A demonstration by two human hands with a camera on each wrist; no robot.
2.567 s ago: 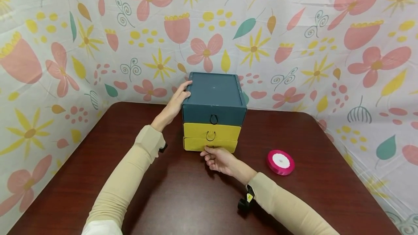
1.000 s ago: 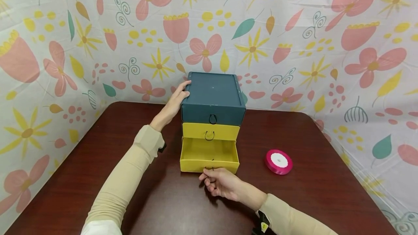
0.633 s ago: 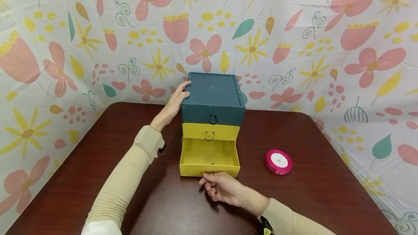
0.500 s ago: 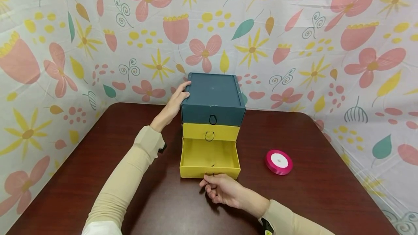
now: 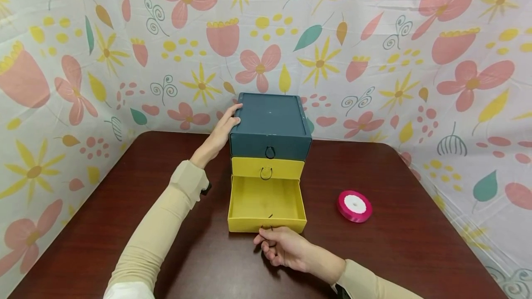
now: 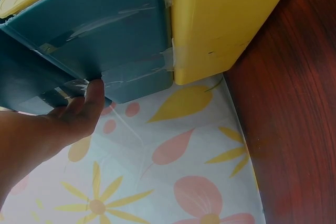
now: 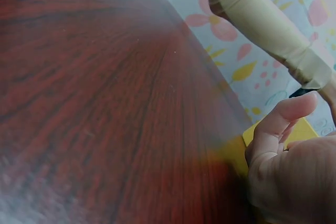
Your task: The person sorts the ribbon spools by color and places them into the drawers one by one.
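A small drawer unit [image 5: 272,114] stands on the table, with a dark teal top drawer above two yellow ones. My left hand [image 5: 218,137] rests on its upper left edge; in the left wrist view the fingertips lie against the teal side [image 6: 121,30]. The bottom yellow drawer [image 5: 245,225] is pulled far out, and its inside shows bare apart from a bit of dark cord. At its front, my right hand [image 5: 287,248] pinches the black cord loop [image 5: 272,228] between thumb and fingers. From the right wrist the loop is hidden behind the hand [image 7: 294,177].
To the right lies a spool of pink ribbon [image 5: 355,205] with a white core. The middle yellow drawer [image 5: 249,167] and the teal drawer [image 5: 249,146] are closed, each with a black loop. A floral cloth [image 5: 166,50] hangs behind the dark red table [image 5: 195,253].
The bottom yellow drawer has slid out toward me from closed, with my right hand pulling back on its loop. My left hand has stayed on the unit's edge.
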